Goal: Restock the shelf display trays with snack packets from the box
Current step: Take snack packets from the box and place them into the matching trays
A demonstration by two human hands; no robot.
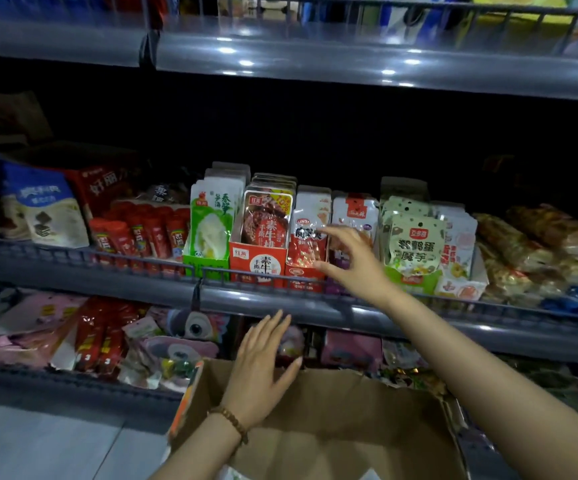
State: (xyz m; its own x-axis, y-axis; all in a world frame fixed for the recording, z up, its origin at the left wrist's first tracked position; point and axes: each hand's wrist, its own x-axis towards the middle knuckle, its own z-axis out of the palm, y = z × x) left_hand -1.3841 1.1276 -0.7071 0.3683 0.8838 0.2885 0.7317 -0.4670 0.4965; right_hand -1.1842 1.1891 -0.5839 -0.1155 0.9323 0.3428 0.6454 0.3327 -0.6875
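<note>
A brown cardboard box (332,420) sits low in front of the shelves, its flaps up. My left hand (263,365) hovers over its far edge with fingers spread and holds nothing. My right hand (350,261) reaches up to the middle shelf, fingers spread and lightly curved, just in front of a red and white snack packet (306,240) standing in its red display tray (301,277). I cannot tell whether the fingertips touch the packet. To the left stand a red tray (256,268) and a green tray (206,263), both full of packets.
A grey wire rail (246,275) runs along the middle shelf's front edge. Green and white packets (415,244) fill a tray right of my hand. Red pouches (142,233) lie to the left. The lower shelf (107,341) holds mixed snacks. Another shelf (350,64) hangs overhead.
</note>
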